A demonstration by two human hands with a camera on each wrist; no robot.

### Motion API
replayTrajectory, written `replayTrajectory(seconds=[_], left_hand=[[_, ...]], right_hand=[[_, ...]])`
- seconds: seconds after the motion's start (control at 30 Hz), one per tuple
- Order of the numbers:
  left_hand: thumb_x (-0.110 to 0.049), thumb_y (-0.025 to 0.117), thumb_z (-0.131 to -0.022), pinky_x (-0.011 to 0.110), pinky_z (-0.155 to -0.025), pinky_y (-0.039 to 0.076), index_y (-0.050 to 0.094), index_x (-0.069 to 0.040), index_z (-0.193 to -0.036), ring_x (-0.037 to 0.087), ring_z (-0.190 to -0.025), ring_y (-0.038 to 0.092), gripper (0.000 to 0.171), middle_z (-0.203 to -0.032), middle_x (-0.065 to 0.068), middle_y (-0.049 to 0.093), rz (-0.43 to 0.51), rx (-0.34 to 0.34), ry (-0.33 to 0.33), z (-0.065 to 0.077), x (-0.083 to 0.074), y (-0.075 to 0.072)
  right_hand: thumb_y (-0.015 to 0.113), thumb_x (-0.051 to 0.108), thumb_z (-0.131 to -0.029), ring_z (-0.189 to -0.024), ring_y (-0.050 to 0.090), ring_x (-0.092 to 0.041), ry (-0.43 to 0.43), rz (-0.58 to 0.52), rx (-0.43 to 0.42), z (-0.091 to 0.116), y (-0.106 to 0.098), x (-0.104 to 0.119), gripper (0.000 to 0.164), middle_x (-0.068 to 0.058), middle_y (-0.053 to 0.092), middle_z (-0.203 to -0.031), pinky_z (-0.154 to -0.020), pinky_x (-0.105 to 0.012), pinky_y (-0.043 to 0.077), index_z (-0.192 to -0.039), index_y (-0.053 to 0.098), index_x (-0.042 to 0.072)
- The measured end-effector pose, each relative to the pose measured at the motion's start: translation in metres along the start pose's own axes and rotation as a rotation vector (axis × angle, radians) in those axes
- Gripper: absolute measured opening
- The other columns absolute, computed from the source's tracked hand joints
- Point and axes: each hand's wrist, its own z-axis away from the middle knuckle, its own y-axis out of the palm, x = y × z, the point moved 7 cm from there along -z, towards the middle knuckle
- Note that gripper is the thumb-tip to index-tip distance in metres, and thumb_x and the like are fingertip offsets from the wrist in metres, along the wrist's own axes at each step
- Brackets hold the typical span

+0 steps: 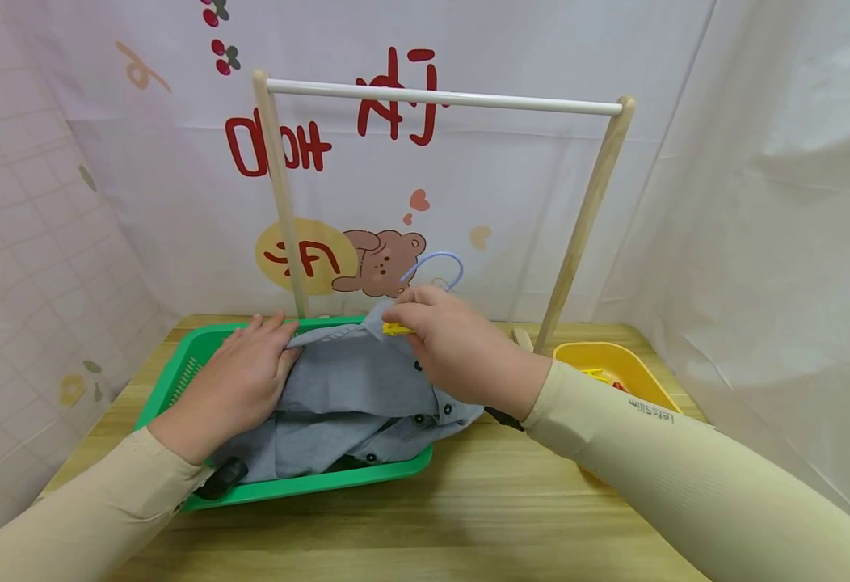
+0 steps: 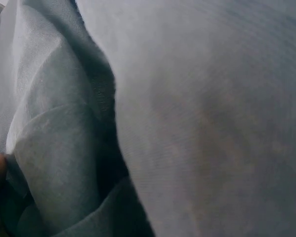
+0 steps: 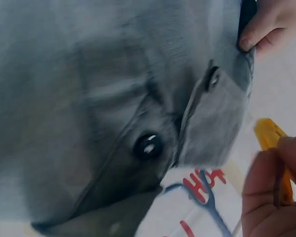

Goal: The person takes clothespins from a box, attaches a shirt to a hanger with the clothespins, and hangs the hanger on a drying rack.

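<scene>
A grey-blue button-up shirt (image 1: pixel 352 380) lies bunched over a green basket (image 1: pixel 316 485), its collar end raised. At the shirt's left shoulder my left hand (image 1: pixel 250 376) pinches the cloth, the thumb (image 3: pixel 259 29) showing on it in the right wrist view. My right hand (image 1: pixel 454 343) pinches a yellow clothespin (image 3: pixel 269 133) beside the collar (image 3: pixel 212 123). A blue hanger (image 1: pixel 443 257) has its hook sticking up behind my right hand; the shirt hides most of its body. Dark buttons (image 3: pixel 148 146) run down the shirt front. Close folds of cloth (image 2: pixel 197 118) fill the left wrist view.
Behind the basket stands a wooden rack with a white rod (image 1: pixel 439 95) across its top. At the right, a yellow bin (image 1: pixel 592 347) holds yellow and red pieces, partly behind my right forearm. All stand on a wood-grain table (image 1: pixel 469 517) before a printed white curtain.
</scene>
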Motion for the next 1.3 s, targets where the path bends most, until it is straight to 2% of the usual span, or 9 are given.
replayTrajectory(seconds=[0.03,0.1,0.27,0.4,0.6,0.83,1.03,1.2,1.3], left_hand=[[-0.033,0.031,-0.101,0.061,-0.11,0.014,0.035,-0.002,-0.142,0.045,-0.139,0.014,0.051,-0.15,0.023,0.024,-0.002,-0.001,0.0,0.0,0.0,0.0],[-0.033,0.031,-0.101,0.061,-0.11,0.014,0.035,-0.002,-0.141,0.046,-0.139,0.014,0.051,-0.15,0.023,0.024,-0.005,-0.002,0.002,0.0,0.0,0.0],[-0.033,0.032,-0.101,0.061,-0.11,0.015,0.036,-0.003,-0.141,0.046,-0.138,0.015,0.05,-0.15,0.023,0.025,-0.013,-0.008,0.005,0.0,-0.001,0.0],[-0.032,0.033,-0.101,0.061,-0.11,0.015,0.037,-0.003,-0.141,0.046,-0.138,0.015,0.049,-0.15,0.023,0.025,-0.017,-0.013,0.006,0.001,-0.002,0.0],[-0.029,0.034,-0.101,0.061,-0.11,0.015,0.037,-0.005,-0.141,0.046,-0.139,0.014,0.047,-0.15,0.022,0.025,-0.021,-0.014,0.01,0.001,-0.002,0.0],[-0.025,0.039,-0.1,0.061,-0.11,0.016,0.041,-0.009,-0.139,0.046,-0.138,0.017,0.043,-0.149,0.02,0.028,-0.034,-0.051,0.042,0.001,-0.003,-0.001],[-0.02,0.046,-0.097,0.06,-0.109,0.019,0.046,-0.009,-0.136,0.045,-0.137,0.024,0.041,-0.146,0.019,0.034,-0.08,-0.108,0.094,0.002,-0.01,-0.005],[-0.018,0.048,-0.096,0.06,-0.109,0.02,0.047,-0.008,-0.135,0.044,-0.136,0.024,0.04,-0.146,0.019,0.035,-0.089,-0.112,0.108,0.003,-0.013,-0.005],[-0.019,0.047,-0.097,0.061,-0.109,0.019,0.047,-0.007,-0.135,0.045,-0.137,0.023,0.04,-0.146,0.02,0.034,-0.083,-0.097,0.104,0.003,-0.013,-0.004]], right_hand=[[0.054,0.0,-0.089,-0.108,0.053,-0.014,-0.006,-0.002,0.01,-0.002,0.002,0.001,0.031,0.0,0.056,-0.112,-0.08,-0.019,0.05,-0.117,0.062,0.01],[0.052,-0.002,-0.089,-0.106,0.053,-0.013,-0.014,-0.006,0.018,-0.006,0.004,0.003,0.032,0.001,0.055,-0.11,-0.079,-0.019,0.049,-0.117,0.062,0.01],[0.058,0.001,-0.088,-0.099,0.056,-0.009,-0.026,-0.034,-0.023,-0.017,0.006,0.005,0.028,0.006,0.062,-0.108,-0.081,-0.02,0.048,-0.112,0.062,0.014],[0.065,0.007,-0.085,-0.091,0.062,-0.007,0.04,-0.035,-0.01,-0.024,0.009,0.003,0.028,0.01,0.066,-0.105,-0.076,-0.019,0.049,-0.11,0.065,0.02],[0.069,0.013,-0.083,-0.082,0.063,-0.008,0.134,0.072,0.061,-0.031,0.013,0.003,0.031,0.013,0.069,-0.102,-0.069,-0.023,0.046,-0.11,0.067,0.028],[0.066,0.009,-0.084,-0.081,0.064,-0.008,0.142,0.124,0.097,-0.034,0.014,0.007,0.029,0.011,0.07,-0.097,-0.065,-0.018,0.049,-0.108,0.068,0.025],[0.057,0.0,-0.086,-0.084,0.064,-0.007,0.095,0.204,0.141,-0.038,0.016,0.015,0.033,0.008,0.07,-0.097,-0.068,-0.019,0.052,-0.107,0.069,0.021],[0.055,0.001,-0.087,-0.085,0.064,-0.011,0.101,0.247,0.182,-0.038,0.021,0.019,0.032,0.007,0.069,-0.098,-0.068,-0.023,0.054,-0.109,0.068,0.02],[0.053,0.003,-0.09,-0.086,0.062,-0.01,0.126,0.217,0.209,-0.037,0.024,0.017,0.029,0.007,0.067,-0.1,-0.069,-0.024,0.053,-0.11,0.066,0.019]])
